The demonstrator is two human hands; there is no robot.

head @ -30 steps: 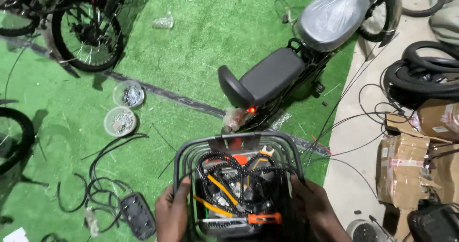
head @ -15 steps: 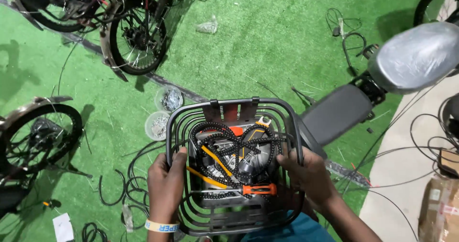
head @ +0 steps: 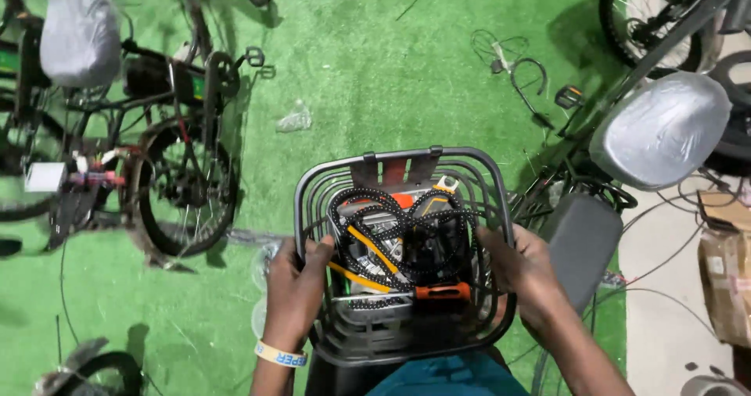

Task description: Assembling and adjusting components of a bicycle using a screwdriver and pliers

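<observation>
I hold a dark grey wire bicycle basket (head: 313, 179) in front of me with both hands. My left hand (head: 296, 288) grips its left rim, a yellow band on the wrist. My right hand (head: 522, 273) grips the right rim. Inside the basket lie a black coiled cable lock (head: 397, 225), a screwdriver with an orange handle (head: 442, 291), yellow-handled tools (head: 374, 247) and some metal parts.
Green artificial turf (head: 368, 75) covers the floor. A bicycle (head: 168, 154) with a wrapped saddle stands at the left. Another bike with a plastic-wrapped saddle (head: 661, 130) and a dark rear seat (head: 580, 236) stands at the right. Loose cables (head: 516, 64) and a cardboard box (head: 724, 263) lie nearby.
The view has swung left while I carry the basket; the bike with the dark seat has shifted to the right edge, and the left bicycle has come into view. Both hands kept their grip.
</observation>
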